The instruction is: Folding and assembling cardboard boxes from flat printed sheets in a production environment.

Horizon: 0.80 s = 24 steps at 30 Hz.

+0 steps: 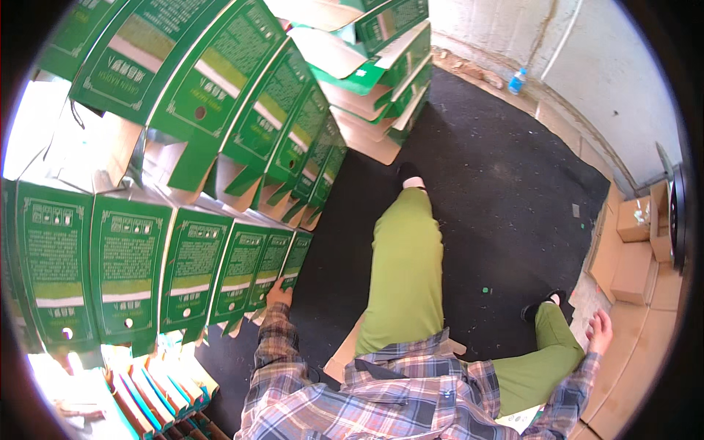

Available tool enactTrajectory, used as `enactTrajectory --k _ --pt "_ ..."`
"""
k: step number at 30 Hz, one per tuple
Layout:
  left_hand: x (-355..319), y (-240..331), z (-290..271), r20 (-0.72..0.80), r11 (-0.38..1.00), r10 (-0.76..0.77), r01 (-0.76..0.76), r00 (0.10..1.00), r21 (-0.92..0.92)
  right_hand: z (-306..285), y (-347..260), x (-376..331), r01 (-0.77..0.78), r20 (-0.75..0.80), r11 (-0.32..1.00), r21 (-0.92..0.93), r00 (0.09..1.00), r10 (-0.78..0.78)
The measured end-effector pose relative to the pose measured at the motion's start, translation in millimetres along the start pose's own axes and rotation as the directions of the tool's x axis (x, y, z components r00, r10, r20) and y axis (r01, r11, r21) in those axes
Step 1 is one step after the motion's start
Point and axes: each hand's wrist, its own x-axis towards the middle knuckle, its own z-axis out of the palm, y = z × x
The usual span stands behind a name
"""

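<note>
Black matting [506, 176] left broad open room in the middle, running from the seated person's outstretched leg in green trousers [407, 271] toward the far right. Its far edge followed the foot of a pale wall [616, 81], where a blue bottle [517, 82] stood. Brown cardboard boxes [632, 273] closed off the right side, while on the left the lower row of green boxes [128, 257] bordered the matting, with an upper row of green boxes [257, 117] above it. Beyond these, a far stack of green cartons [385, 110] narrowed the room.

The end green box [296, 258] sat at the right end of the lower row, its right side next to the open matting. The long axis of its printed face ran from far to near, the far end leaning slightly right and the near end pointing toward the left hand [279, 295]. That hand's fingers were bent at the box's near edge, touching it; whether they gripped it, I could not tell. The right hand [600, 334] was raised near the brown cardboard boxes, its fingers loosely curled and parted, with nothing visible in them.
</note>
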Motion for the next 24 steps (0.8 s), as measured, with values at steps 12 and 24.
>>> enactTrajectory --k 12,24 --pt "42.9 -37.7 -12.2 -0.066 0.987 0.117 -0.124 0.991 -0.103 -99.4 93.1 -15.2 -0.193 -0.338 0.981 -0.028 0.925 0.172" --pt "49.6 49.7 2.8 0.343 0.966 0.096 -0.004 0.934 -0.26 -31.2 247.9 -166.0 -0.67 -0.419 0.706 0.231 0.586 0.694"
